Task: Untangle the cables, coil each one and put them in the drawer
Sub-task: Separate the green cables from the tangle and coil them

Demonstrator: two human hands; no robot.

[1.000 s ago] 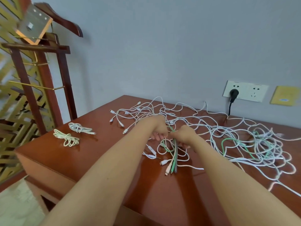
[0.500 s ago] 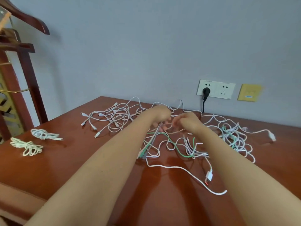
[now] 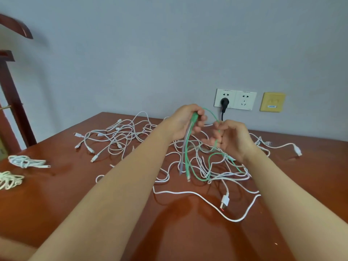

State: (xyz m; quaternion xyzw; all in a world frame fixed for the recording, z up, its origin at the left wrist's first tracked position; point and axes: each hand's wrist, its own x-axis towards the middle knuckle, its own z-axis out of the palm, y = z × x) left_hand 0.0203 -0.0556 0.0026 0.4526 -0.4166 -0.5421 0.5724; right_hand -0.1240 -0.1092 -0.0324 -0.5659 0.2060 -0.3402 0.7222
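Observation:
A tangle of white cables (image 3: pixel 120 136) spreads over the brown table (image 3: pixel 56 200) near the wall. My left hand (image 3: pixel 185 121) is raised above the pile and grips a green cable (image 3: pixel 188 153) by its junction, with several short ends hanging down from my fist. My right hand (image 3: pixel 231 138) is beside it, fingers curled, pinching a loop of the same green cable. The rest of the green cable trails down into the white tangle. Two coiled cables lie at the far left: a white coil (image 3: pixel 26 161) and a cream coil (image 3: pixel 9 179).
A wall socket (image 3: pixel 235 99) with a black plug (image 3: pixel 224 103) sits behind the pile, next to a yellow wall plate (image 3: pixel 272 102). A wooden stand (image 3: pixel 13 102) rises at the left. A white USB plug (image 3: pixel 225 200) lies near the front. No drawer is in view.
Both hands have risen off the table, lifting the green cable out of the pile. The loop between the hands has grown. My view has shifted to the right.

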